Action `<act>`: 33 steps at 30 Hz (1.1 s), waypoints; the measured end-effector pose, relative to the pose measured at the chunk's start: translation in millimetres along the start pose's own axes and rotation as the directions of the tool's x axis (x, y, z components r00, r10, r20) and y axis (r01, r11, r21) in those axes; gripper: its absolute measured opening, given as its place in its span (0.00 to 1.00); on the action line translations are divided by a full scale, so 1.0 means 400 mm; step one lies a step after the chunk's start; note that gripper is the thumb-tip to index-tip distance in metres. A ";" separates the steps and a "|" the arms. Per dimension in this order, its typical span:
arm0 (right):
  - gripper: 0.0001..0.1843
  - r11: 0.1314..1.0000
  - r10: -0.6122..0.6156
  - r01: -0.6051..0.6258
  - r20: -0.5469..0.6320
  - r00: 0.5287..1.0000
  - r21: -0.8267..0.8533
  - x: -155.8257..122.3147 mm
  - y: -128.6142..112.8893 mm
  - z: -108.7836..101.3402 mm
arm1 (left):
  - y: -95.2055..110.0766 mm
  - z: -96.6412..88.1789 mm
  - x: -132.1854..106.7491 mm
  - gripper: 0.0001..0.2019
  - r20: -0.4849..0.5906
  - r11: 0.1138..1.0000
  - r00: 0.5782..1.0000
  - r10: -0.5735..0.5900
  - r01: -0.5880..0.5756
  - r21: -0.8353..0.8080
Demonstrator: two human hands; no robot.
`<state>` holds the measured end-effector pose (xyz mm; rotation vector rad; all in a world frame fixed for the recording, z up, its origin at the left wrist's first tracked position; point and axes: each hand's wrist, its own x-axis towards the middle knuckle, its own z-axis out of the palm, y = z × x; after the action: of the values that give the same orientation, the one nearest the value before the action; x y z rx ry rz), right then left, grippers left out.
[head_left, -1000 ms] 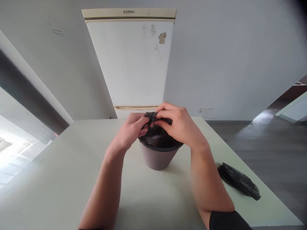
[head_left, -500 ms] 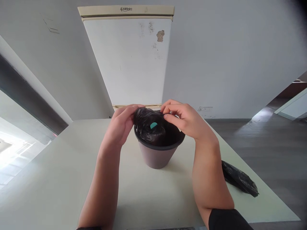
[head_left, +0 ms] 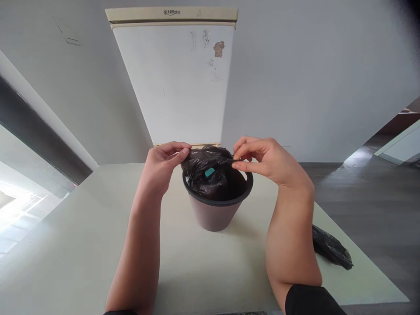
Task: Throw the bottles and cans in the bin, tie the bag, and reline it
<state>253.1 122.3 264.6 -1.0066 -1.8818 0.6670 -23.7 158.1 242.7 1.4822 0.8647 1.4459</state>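
A pinkish-brown trash can (head_left: 214, 217) with a black rim stands upright on the table. Bunched in its mouth and rising above the far rim is a black garbage bag (head_left: 210, 155). My left hand (head_left: 164, 166) pinches the bag's edge between thumb and fingers at the left. At the right, my right hand (head_left: 256, 158) pinches another part of the same edge, so the plastic stretches between both hands. Something small and teal (head_left: 209, 172) shows among the folds; its kind I cannot make out. The lower part of the bag is hidden inside the can.
A folded black plastic bag (head_left: 332, 247) lies near the right edge of the pale table (head_left: 203, 271), partly behind my right forearm. Beyond the table a white refrigerator (head_left: 177, 83) stands against the grey wall. Grey floor (head_left: 341, 192) lies to the right.
My hands have moved farther apart, the right one mostly to the right, the left slightly left. The bag's edge between them is now spread wider, and the can's right handle hole shows.
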 end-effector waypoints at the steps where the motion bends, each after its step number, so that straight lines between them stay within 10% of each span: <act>1: 0.09 1.000 -0.006 0.006 -0.002 1.000 -0.014 -0.005 -0.002 -0.006 | 0.001 0.000 0.000 0.12 0.003 1.000 1.000 0.005 -0.005 -0.013; 7: 0.16 0.998 -0.059 0.060 -0.024 0.998 0.009 -0.014 -0.011 -0.012 | 0.014 0.011 -0.008 0.16 -0.054 0.999 0.998 0.038 -0.037 0.007; 10: 0.29 0.997 -0.065 0.064 -0.034 0.997 -0.049 0.004 -0.008 0.010 | 0.039 0.021 -0.025 0.21 0.094 0.994 0.996 0.001 -0.011 0.106; 15: 0.14 0.998 -0.065 0.064 0.048 0.997 0.028 0.041 -0.007 0.062 | 0.060 0.047 -0.047 0.12 0.290 0.974 0.957 0.030 -0.094 0.206; 23: 0.21 0.891 0.095 -0.021 -0.142 0.985 0.454 0.067 0.016 0.112 | 0.011 0.074 -0.020 0.10 0.077 0.962 0.997 0.011 0.010 -0.273; 33: 0.19 0.797 0.142 -0.050 -0.106 0.984 0.603 0.061 0.012 0.092 | 0.008 0.026 0.001 0.09 -0.057 0.903 0.997 -0.060 0.029 -0.430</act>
<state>215.3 143.6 254.4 -0.7073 -1.3497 1.1312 -13.7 156.1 246.5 1.0794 0.5655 1.5415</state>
